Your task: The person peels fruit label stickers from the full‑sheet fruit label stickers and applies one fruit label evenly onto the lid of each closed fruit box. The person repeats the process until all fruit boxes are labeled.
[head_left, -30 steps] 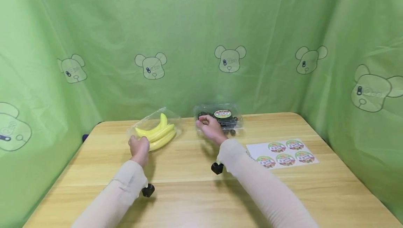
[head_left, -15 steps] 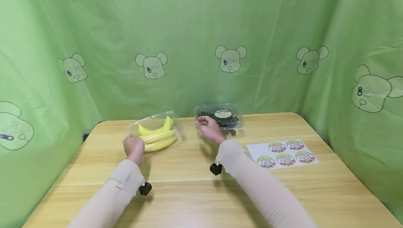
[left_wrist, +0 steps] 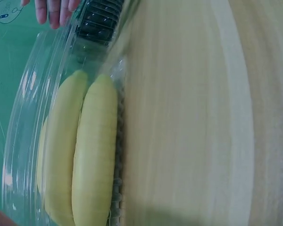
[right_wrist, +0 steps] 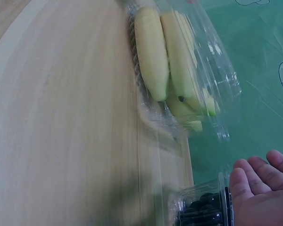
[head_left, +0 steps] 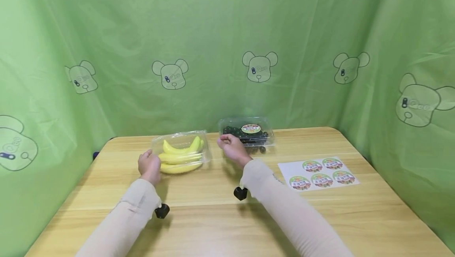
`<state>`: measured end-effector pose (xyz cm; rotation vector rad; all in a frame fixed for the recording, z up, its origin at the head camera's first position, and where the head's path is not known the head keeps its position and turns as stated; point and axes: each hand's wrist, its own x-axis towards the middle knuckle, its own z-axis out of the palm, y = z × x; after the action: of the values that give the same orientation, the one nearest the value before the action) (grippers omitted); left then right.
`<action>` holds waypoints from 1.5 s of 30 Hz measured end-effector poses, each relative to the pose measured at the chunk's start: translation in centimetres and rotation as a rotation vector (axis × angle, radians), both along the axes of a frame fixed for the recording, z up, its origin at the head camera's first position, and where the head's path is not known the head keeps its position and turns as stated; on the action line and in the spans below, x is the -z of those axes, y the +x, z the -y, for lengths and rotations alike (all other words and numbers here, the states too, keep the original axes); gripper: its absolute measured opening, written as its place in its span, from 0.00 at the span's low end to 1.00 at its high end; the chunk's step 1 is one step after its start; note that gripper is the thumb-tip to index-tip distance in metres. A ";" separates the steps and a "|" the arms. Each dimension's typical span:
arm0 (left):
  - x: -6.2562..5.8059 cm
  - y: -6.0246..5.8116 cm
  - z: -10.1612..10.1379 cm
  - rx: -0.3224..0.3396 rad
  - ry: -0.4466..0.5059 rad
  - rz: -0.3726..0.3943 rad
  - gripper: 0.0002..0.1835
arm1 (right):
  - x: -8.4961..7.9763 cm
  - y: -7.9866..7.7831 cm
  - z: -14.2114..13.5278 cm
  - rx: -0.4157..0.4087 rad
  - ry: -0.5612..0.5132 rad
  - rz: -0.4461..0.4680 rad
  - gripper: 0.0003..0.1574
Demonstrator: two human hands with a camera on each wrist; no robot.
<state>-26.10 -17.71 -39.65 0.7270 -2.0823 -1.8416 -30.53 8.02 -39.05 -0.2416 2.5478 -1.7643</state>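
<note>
A clear plastic clamshell box [head_left: 207,152] with several yellow bananas [head_left: 179,158] inside sits at the table's back left. My left hand [head_left: 150,167] grips its left end; most of that hand is outside the left wrist view, which shows the bananas [left_wrist: 94,146] close up under clear plastic. To the right, my right hand [head_left: 234,148] holds nothing, its fingers [right_wrist: 259,174] loosely extended and palm turned towards the banana box. It hovers before a second clear box [head_left: 263,122] of dark round fruits, which carries a round label [head_left: 251,129] on its lid and overlaps the hand.
A white sheet [head_left: 289,167] with several round fruit stickers [head_left: 321,180] lies right of my right forearm. Green curtain [head_left: 213,20] rises behind the wooden table [head_left: 199,225] and at both sides. A dark round fruit [head_left: 262,149] shows at the second box's front edge.
The banana box has turned until its long side runs nearly level across the table, and it sits slightly further right. My left hand has moved a little left; the right hand has barely shifted.
</note>
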 end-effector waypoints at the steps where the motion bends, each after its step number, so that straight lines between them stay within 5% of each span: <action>1: 0.0 0.0 0.0 0.002 0.004 0.000 0.31 | 0.1 0.0 0.0 -0.005 0.001 0.008 0.27; 30: 0.3 -0.7 0.3 -0.019 0.095 0.024 0.28 | 2.5 0.5 1.8 -0.057 0.011 0.088 0.39; 38: 0.4 -0.8 -0.1 -0.088 0.048 0.044 0.13 | 3.4 0.9 2.6 -0.043 -0.012 0.127 0.41; 45: 0.3 -0.9 -0.3 -0.070 0.036 0.055 0.08 | 3.6 1.2 3.3 -0.069 -0.043 0.152 0.41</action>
<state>-27.02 -17.42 -39.90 0.8576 -2.0341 -1.8463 -29.37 4.73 -42.69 -0.1860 2.3707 -1.7426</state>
